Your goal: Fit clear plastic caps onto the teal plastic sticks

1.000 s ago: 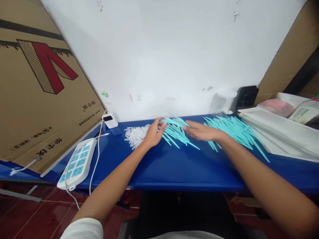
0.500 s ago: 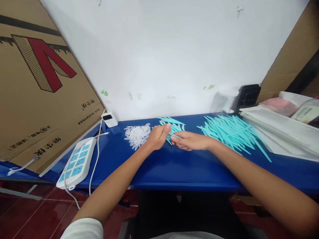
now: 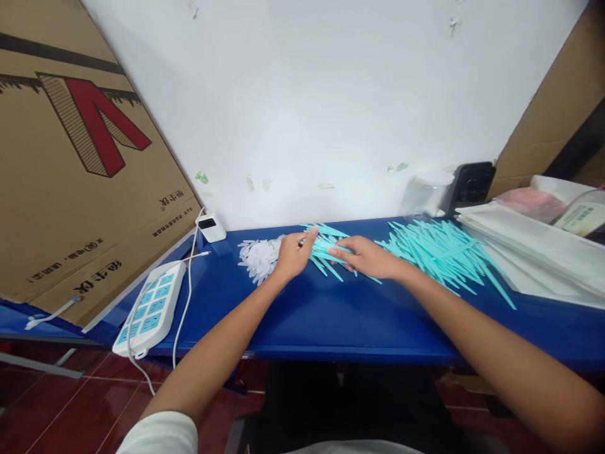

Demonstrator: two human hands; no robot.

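Note:
Thin teal pointed plastic sticks [image 3: 326,247] lie in a small heap between my two hands on the blue table. At the heap's left side, my left hand [image 3: 293,253] is closed with its thumb raised, gripping the ends of some sticks; its other fingers are partly hidden. My right hand [image 3: 366,256] closes on the sticks from the right, thumb on top and fingers curled beneath. A pile of small translucent white plastic pieces [image 3: 259,258] sits just left of my left hand. To the right of my right hand spreads a bigger pile of teal sticks [image 3: 439,252].
A white power strip [image 3: 151,309] with cables and a small white device [image 3: 211,227] are at the left, beside a large cardboard box [image 3: 94,208]. On the right stand a clear jar [image 3: 429,192], a black object [image 3: 474,186] and stacked white sheets [image 3: 543,246].
My hands have moved slightly apart, and the bunch of teal sticks between them now shows spread out over the small heap. The view has shifted a little.

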